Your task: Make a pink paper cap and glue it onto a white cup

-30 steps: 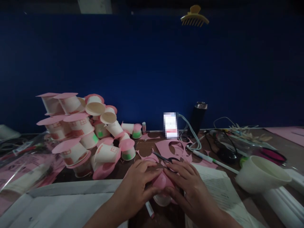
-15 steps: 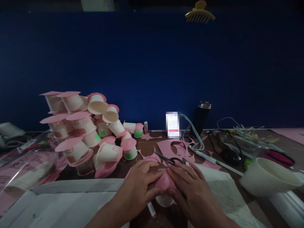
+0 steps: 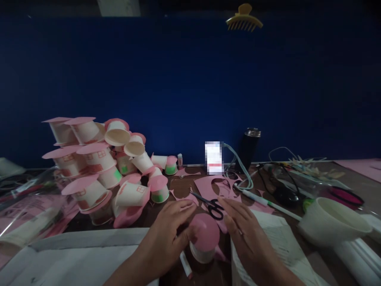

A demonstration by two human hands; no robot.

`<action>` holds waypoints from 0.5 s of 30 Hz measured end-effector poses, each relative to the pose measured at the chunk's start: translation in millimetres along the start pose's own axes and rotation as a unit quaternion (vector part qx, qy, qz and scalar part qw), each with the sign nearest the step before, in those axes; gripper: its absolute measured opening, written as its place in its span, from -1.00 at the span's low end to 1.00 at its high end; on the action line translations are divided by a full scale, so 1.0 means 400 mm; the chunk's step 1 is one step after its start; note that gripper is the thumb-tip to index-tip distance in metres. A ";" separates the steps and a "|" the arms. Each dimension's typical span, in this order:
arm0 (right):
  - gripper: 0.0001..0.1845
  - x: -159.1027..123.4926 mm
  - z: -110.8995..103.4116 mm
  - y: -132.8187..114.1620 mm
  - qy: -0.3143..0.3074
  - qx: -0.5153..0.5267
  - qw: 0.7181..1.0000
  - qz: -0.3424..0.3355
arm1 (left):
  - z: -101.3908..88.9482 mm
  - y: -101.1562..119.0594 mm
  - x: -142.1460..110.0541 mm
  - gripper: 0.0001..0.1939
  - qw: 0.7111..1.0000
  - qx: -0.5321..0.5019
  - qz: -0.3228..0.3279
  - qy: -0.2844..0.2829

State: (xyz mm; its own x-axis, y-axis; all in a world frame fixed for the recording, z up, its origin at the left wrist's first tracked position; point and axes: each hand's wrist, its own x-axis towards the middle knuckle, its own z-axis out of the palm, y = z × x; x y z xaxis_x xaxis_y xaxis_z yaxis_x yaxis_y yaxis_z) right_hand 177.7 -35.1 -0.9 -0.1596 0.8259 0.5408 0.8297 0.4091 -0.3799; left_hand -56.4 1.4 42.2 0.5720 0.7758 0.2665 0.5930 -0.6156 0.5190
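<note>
The left hand (image 3: 172,232) is reaching in from the lower left, palm tilting inward, its fingers arching forward and its thumb touching the edge of the pink lid (image 3: 206,231). Its grip is standing open. The right hand (image 3: 245,230) is slanting in opposite, fingers stretching toward the scissors (image 3: 214,208), its grip opening wide and holding nothing. Between them, the cup (image 3: 202,255) is standing on the table (image 3: 212,274) under the lid, near the marker (image 3: 185,265).

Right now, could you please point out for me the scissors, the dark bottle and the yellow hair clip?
Scissors (image 3: 215,208): head view, on the handle.
Dark bottle (image 3: 249,151): head view, on its body.
Yellow hair clip (image 3: 244,18): head view, on its upper band.
</note>
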 end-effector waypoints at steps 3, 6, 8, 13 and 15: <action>-0.52 0.001 0.008 -0.009 -0.041 -0.046 0.997 -0.043 | 0.018 -0.007 -0.001 -0.46 1.000 0.029 0.012 -0.002; -0.47 -0.001 0.011 -0.021 -0.078 -0.077 0.991 -0.075 | 0.035 -0.013 -0.002 -0.43 0.999 0.041 0.017 -0.011; -0.45 -0.002 0.010 -0.028 -0.092 -0.093 0.988 -0.087 | 0.040 -0.014 -0.001 -0.43 0.999 0.040 0.015 -0.019; -0.49 -0.002 0.008 -0.034 -0.109 -0.129 0.981 -0.099 | 0.042 -0.015 -0.001 -0.41 0.999 0.027 0.016 -0.024; -0.49 -0.002 0.010 -0.036 -0.112 -0.140 0.978 -0.104 | 0.043 -0.015 0.000 -0.40 0.999 0.029 0.015 -0.026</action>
State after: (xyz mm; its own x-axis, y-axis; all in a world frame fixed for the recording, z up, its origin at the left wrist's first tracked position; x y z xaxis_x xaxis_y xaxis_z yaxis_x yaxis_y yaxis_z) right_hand 163.9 -40.1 1.1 -0.4270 0.8131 0.3955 0.8758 0.4807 -0.0427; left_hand -50.1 2.6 25.1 0.6171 0.7498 0.2385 0.6060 -0.6462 0.4639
